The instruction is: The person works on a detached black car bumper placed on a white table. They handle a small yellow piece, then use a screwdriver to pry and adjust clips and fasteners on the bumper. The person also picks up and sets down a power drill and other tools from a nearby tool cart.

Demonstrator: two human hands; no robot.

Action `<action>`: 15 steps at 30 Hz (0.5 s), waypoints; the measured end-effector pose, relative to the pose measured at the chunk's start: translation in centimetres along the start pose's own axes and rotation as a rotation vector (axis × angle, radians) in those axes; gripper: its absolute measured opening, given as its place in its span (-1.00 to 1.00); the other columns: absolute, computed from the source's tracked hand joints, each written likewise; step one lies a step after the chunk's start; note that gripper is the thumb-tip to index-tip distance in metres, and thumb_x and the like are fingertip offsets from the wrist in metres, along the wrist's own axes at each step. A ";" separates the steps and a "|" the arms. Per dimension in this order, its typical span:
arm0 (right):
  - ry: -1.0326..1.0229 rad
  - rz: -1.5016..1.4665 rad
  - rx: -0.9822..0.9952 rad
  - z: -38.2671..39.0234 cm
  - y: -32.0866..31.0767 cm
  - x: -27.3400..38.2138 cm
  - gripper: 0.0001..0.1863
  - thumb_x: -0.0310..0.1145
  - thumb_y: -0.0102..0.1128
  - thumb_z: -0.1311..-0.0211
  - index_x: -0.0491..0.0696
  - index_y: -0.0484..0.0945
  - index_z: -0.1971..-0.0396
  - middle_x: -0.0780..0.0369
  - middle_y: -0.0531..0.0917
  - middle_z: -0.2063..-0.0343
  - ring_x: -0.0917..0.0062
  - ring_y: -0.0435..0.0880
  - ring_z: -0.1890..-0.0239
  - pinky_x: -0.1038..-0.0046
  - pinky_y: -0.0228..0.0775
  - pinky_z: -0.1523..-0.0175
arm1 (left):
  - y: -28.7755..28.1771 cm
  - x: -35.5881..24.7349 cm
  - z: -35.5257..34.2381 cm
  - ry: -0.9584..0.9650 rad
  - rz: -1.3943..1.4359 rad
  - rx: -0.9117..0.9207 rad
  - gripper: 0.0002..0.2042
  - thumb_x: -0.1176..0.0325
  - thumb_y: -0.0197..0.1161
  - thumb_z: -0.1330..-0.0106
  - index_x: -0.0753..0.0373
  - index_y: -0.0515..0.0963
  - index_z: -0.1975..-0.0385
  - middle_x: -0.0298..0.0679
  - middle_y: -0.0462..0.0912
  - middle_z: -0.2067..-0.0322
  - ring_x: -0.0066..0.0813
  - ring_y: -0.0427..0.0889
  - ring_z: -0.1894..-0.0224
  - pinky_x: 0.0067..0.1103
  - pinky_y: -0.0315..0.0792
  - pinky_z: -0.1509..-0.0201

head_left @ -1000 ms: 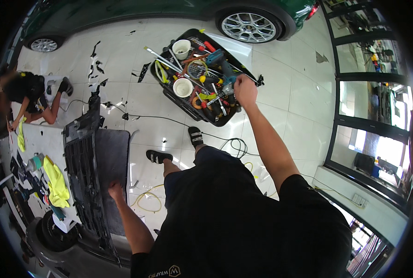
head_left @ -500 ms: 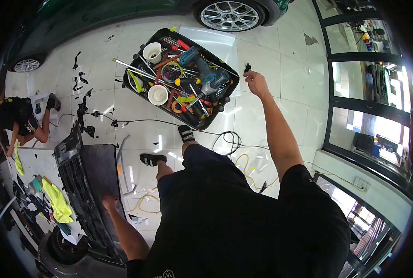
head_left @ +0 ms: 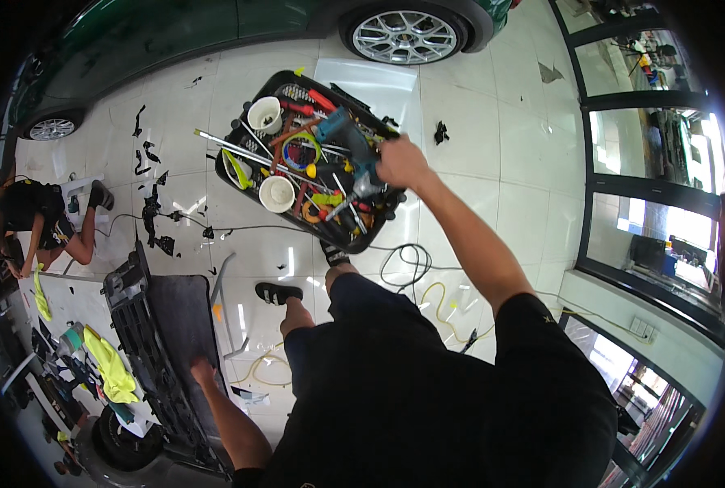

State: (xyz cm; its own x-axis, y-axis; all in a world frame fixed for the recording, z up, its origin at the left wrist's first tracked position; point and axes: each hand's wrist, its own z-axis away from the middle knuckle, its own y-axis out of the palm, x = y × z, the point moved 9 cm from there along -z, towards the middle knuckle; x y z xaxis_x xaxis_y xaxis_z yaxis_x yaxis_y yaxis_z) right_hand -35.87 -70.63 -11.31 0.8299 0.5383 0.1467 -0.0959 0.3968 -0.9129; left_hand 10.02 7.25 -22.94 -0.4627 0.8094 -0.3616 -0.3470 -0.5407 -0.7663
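Note:
My right hand (head_left: 403,163) reaches over the right side of a black tool tray (head_left: 285,79), its fingers curled round the rear body of a teal and black cordless drill (head_left: 335,128). The drill lies on top of other tools, and my hand hides part of it. Around it in the tray are two white cups (head_left: 265,115), a long metal rod (head_left: 240,145), a ring of coloured tape (head_left: 301,151) and several screwdrivers. My left hand (head_left: 204,371) rests with curled fingers at a dark flat panel (head_left: 182,305); whatever lies under the fingers is hidden.
A green car (head_left: 159,41) stands beyond the tray. Black scraps (head_left: 441,132) and a looped black cable (head_left: 415,256) lie on the tiled floor. At left are a black grille part (head_left: 134,317), a yellow cloth (head_left: 110,370) and another person (head_left: 41,215).
My right hand has moved left from beside the black scrap onto the drill in the tray. The scrap lies on the floor. The whole view has shifted slightly; my left hand stays at the panel.

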 end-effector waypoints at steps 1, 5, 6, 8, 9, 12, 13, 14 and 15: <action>0.028 -0.059 -0.021 1.2 0.0 0.1 -0.52 -0.29 0.18 -0.07 -0.13 0.68 -0.02 -0.09 0.75 0.11 -0.11 0.62 -0.06 0.01 0.55 -0.19 | -0.3 0.9 0.3 -0.099 -0.038 -0.042 -0.83 0.32 0.25 -0.29 0.29 0.57 0.28 -0.11 0.67 0.32 -0.13 0.72 0.31 -0.14 0.66 0.29; 0.012 -0.123 -0.031 3.6 0.7 0.7 -0.52 -0.27 0.18 -0.22 -0.13 0.62 -0.13 -0.09 0.72 0.01 -0.03 0.56 -0.18 -0.04 0.51 -0.20 | 1.8 -5.2 1.8 0.515 -0.640 0.030 -0.85 0.30 0.36 -0.17 0.23 0.60 0.40 -0.08 0.71 0.32 -0.09 0.73 0.30 -0.20 0.63 0.23; 0.013 -0.150 -0.069 3.3 0.5 0.6 -0.54 -0.28 0.17 -0.24 -0.12 0.63 -0.12 -0.09 0.73 0.04 -0.02 0.60 -0.14 -0.04 0.53 -0.18 | 2.6 -6.5 2.6 0.670 -0.797 0.045 -0.85 0.30 0.38 -0.14 0.22 0.61 0.42 -0.07 0.72 0.32 -0.08 0.74 0.30 -0.21 0.63 0.21; 0.071 -0.238 -0.121 2.5 0.2 -0.4 -0.59 -0.30 0.16 -0.27 -0.10 0.66 -0.08 -0.10 0.75 0.10 0.00 0.68 -0.05 -0.04 0.56 -0.12 | 2.9 -7.2 3.0 0.721 -0.987 -0.018 -0.81 0.27 0.48 -0.05 0.19 0.64 0.43 -0.06 0.74 0.31 -0.06 0.74 0.30 -0.20 0.61 0.18; 0.128 -0.300 -0.134 1.4 0.0 -1.5 -0.62 -0.31 0.15 -0.28 -0.09 0.67 -0.05 -0.10 0.76 0.14 0.01 0.72 0.01 -0.04 0.58 -0.09 | 3.6 -7.1 2.9 0.750 -1.141 0.029 -0.77 0.25 0.53 0.00 0.18 0.66 0.42 -0.06 0.74 0.31 -0.05 0.74 0.29 -0.18 0.61 0.16; 0.190 -0.253 -0.214 -1.5 -1.2 -2.8 -0.67 -0.34 0.11 -0.29 -0.06 0.71 0.02 -0.08 0.78 0.25 0.00 0.79 0.18 0.01 0.63 -0.02 | 3.7 -6.0 2.2 0.734 -1.239 0.105 -0.65 0.18 0.65 0.15 0.14 0.71 0.38 -0.06 0.75 0.32 -0.06 0.75 0.28 -0.16 0.61 0.14; 0.195 -0.209 -0.162 -2.6 -1.2 -3.1 -0.66 -0.35 0.11 -0.29 -0.05 0.71 0.00 -0.08 0.78 0.24 0.01 0.79 0.15 0.02 0.63 -0.03 | 3.4 -4.8 1.3 0.637 -1.232 0.147 -0.61 0.15 0.68 0.20 0.13 0.72 0.37 -0.06 0.76 0.32 -0.07 0.76 0.28 -0.16 0.61 0.14; 0.204 -0.162 -0.072 -2.8 -0.3 -3.1 -0.65 -0.35 0.10 -0.29 -0.04 0.71 -0.01 -0.07 0.78 0.22 0.02 0.79 0.13 0.03 0.63 -0.04 | 3.6 -4.1 1.6 0.746 -1.366 0.151 -0.63 0.15 0.64 0.13 0.17 0.72 0.35 -0.02 0.76 0.33 -0.04 0.76 0.27 -0.16 0.61 0.12; 0.193 -0.155 -0.079 -3.0 -0.6 -3.1 -0.65 -0.35 0.10 -0.29 -0.03 0.71 -0.01 -0.05 0.79 0.21 0.03 0.79 0.11 0.04 0.63 -0.05 | 3.2 -1.8 1.1 0.695 -1.554 0.228 -0.65 0.16 0.59 0.05 0.21 0.72 0.33 0.02 0.75 0.34 0.00 0.76 0.27 -0.15 0.62 0.09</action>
State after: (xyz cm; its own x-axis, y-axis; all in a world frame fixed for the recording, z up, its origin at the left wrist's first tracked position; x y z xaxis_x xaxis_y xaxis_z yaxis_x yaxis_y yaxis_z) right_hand -36.77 -74.77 -12.40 0.9215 0.3210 0.2187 0.0775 0.3997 -0.9134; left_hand 8.86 3.78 -24.15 0.7866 0.4714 0.3988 -0.2212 0.8182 -0.5307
